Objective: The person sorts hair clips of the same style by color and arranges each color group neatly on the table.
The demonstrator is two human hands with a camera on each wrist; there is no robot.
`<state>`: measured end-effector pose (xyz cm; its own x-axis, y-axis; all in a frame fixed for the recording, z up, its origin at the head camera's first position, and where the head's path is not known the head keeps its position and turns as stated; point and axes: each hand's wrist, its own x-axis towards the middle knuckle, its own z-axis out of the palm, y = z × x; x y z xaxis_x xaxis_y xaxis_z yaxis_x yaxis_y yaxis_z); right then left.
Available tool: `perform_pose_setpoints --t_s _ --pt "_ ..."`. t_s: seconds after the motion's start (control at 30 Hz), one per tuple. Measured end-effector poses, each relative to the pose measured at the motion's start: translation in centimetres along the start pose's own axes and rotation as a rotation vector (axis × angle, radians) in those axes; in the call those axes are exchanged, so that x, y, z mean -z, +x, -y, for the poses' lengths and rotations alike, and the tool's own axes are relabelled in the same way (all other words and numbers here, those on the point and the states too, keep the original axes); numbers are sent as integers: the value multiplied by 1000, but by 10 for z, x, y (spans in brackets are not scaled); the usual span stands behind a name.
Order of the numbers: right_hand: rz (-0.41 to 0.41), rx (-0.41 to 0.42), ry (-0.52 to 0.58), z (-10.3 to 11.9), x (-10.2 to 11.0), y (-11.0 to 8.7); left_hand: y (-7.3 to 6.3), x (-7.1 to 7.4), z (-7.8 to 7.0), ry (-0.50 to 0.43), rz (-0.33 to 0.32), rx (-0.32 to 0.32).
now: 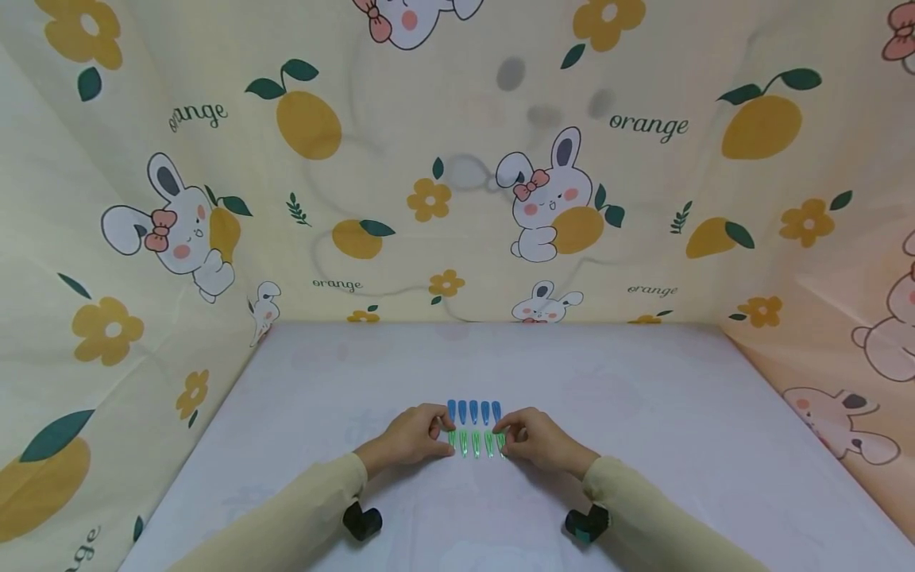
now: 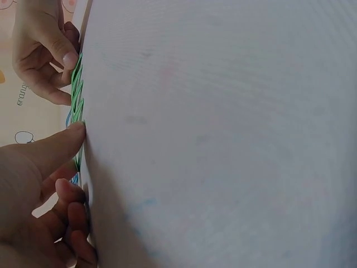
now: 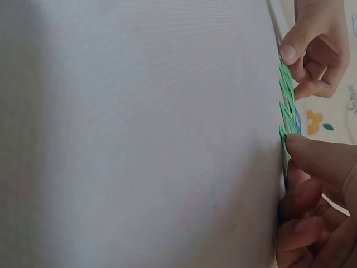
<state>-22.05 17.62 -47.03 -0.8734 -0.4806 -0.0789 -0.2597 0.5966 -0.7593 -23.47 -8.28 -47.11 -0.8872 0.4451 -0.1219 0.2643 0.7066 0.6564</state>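
Several green snap hair clips [image 1: 476, 445] lie side by side in a row on the white table. Just beyond them is a matching row of blue snap hair clips [image 1: 473, 411]. My left hand [image 1: 415, 434] is at the left end of the green row, thumb at the near end of the leftmost clip and forefinger at its far end. At the right end, my right hand [image 1: 539, 439] holds the rightmost green clip the same way, between thumb and forefinger. Both wrist views show the thumbs low against the tabletop, with the other fingers curled in.
The white table [image 1: 615, 373] extends around both rows. A cream curtain [image 1: 443, 127] with rabbit and orange prints hangs behind it and along both sides. Dark wrist-worn devices [image 1: 362, 522] hang under both sleeves.
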Motion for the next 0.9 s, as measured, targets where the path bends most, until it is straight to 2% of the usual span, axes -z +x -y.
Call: perform_pose_setpoints --t_s 0.27,0.9 --pt "-6 5 -8 1 -1 -1 -1 0 1 -4 -1 -31" --pt "-2 -5 36 -2 3 0 -4 1 0 8 -15 -38"
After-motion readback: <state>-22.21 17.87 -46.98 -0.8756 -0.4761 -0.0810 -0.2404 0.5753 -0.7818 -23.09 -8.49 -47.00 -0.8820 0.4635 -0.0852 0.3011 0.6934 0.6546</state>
